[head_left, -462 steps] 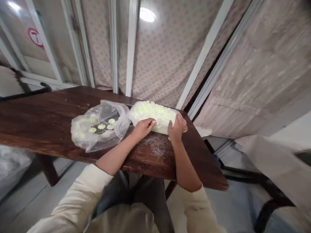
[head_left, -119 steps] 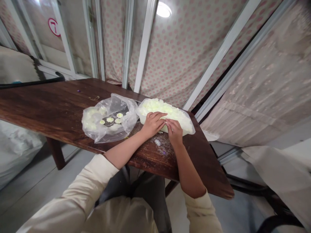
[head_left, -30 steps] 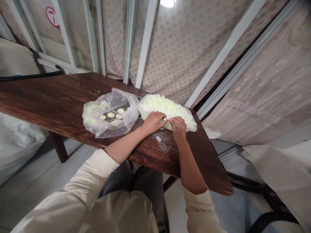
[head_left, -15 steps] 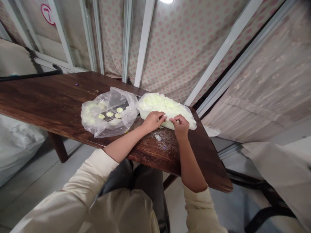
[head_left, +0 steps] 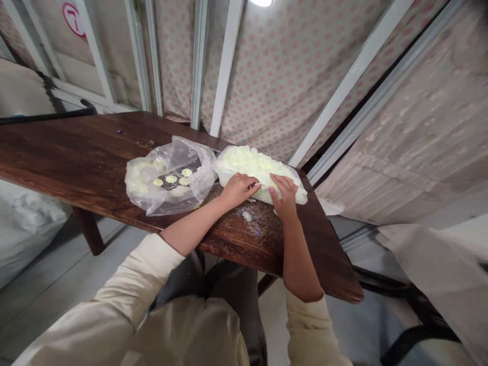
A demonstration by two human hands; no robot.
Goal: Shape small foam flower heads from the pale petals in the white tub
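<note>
Under the left grip (head_left: 239, 189), the table (head_left: 64, 147) is smooth, slightly shiny wood. Left of that grip, the bag (head_left: 202, 180) is thin, crinkly, glossy, clear plastic. By the right grip (head_left: 285, 197), the tub (head_left: 267, 196) looks like cloudy plastic, and its pale bits (head_left: 247, 158) are rough and matt. Beyond both, the dotted curtain (head_left: 263, 91) is matt cloth.

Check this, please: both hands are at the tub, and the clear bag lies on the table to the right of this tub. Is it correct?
No: the bag lies on the table to the left of the tub, not the right, as the head view shows. The rest stands.
</note>
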